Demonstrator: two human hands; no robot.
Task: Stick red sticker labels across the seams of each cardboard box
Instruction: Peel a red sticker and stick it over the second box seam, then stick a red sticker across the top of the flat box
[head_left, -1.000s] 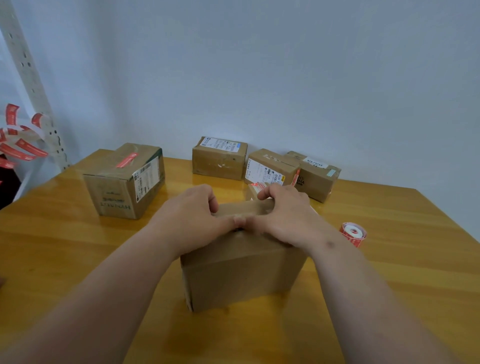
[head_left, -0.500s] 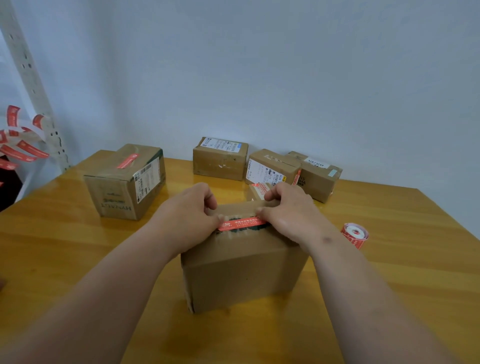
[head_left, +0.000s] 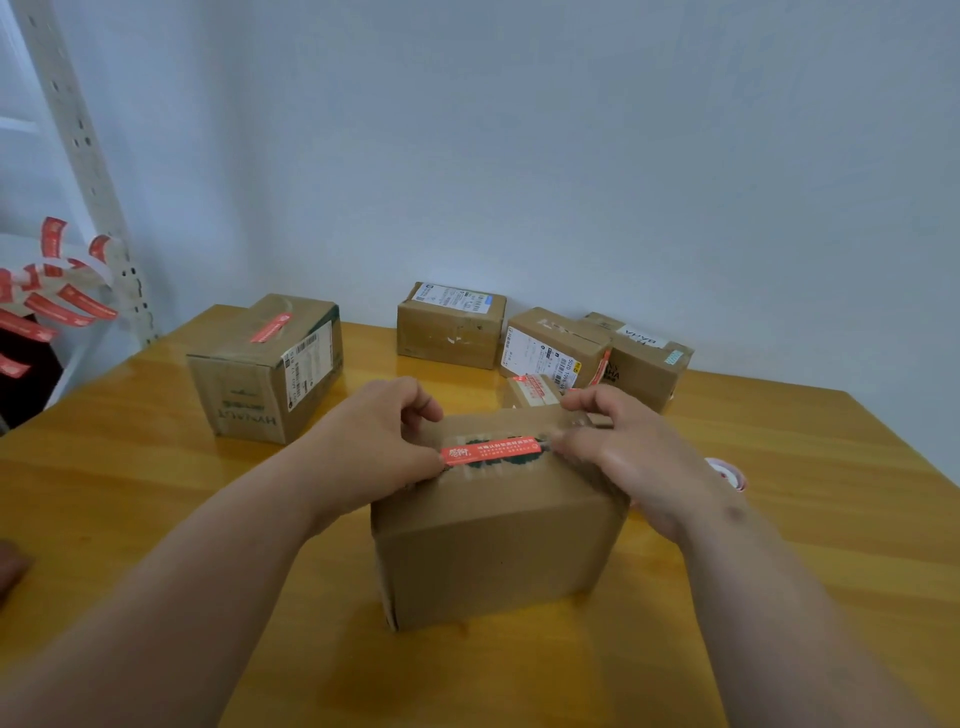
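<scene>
Tabletop (head_left: 156, 493): six boxes visible. Near box (head_left: 493, 530) sits mid-table toward the near edge, red sticker (head_left: 491, 450) lying flat along its top over a green print; seam itself not visible under it, so can't confirm it crosses.

Left box (head_left: 265, 364), toward the far-left corner: red label on top, looks done. Far edge: rear middle box (head_left: 451, 325) shows no red label from here, probably still to do. Two right boxes (head_left: 553, 345) (head_left: 641, 358) share a red strip at their junction; which box carries it, can't tell. Small box (head_left: 532, 389) behind the near one has red on top.

Left hand (head_left: 374, 447): fingers curled, thumb tip pressing the sticker's left end. Right hand (head_left: 623, 452): fingers bent, tips on the right end; blurred. Neither grips anything.

Sticker roll (head_left: 727, 473), right side of the tabletop, partly hidden by the right wrist. Spare stickers (head_left: 57, 301) hang off a rack beyond the left edge.

Judgement: roughly past halfway, this label in final press-down.
</scene>
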